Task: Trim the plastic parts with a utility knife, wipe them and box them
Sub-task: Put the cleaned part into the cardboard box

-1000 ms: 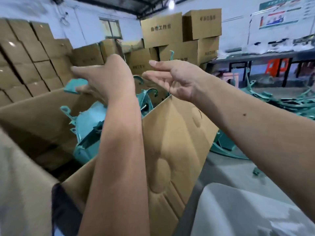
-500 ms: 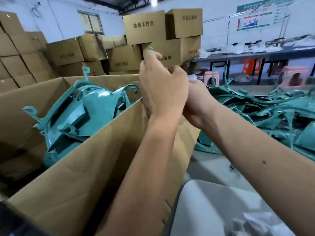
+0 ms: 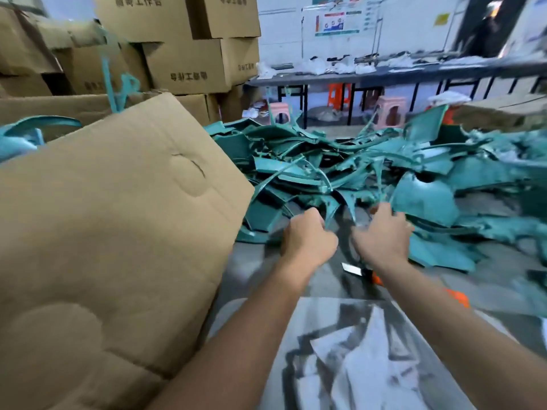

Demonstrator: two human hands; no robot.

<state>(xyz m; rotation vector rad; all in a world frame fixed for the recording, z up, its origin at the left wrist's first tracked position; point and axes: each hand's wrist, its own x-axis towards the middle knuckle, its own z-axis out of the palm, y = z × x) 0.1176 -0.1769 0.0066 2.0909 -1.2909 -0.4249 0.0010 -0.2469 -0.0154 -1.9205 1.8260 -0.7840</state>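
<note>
A big open box point(image 3: 112, 220) fills the nine o'clock side, teal parts point(image 3: 17, 140) poking above its rim at ten o'clock. A heap of teal plastic parts point(image 3: 355, 173) sprawls over the floor point(image 3: 488, 279) from twelve to three o'clock. Stacked cartons point(image 3: 183, 48) stand at eleven o'clock, a long desk point(image 3: 384, 74) at one o'clock. Near six o'clock lies a clear bag point(image 3: 355, 350). At centre both hands reach into the heap's near edge: the left hand point(image 3: 307, 235) has its fingers curled round a thin teal strip, the right hand point(image 3: 381, 232) grips a curved part point(image 3: 423, 199) by its edge. A knife point(image 3: 352, 269) lies on the floor just below the right wrist.
</note>
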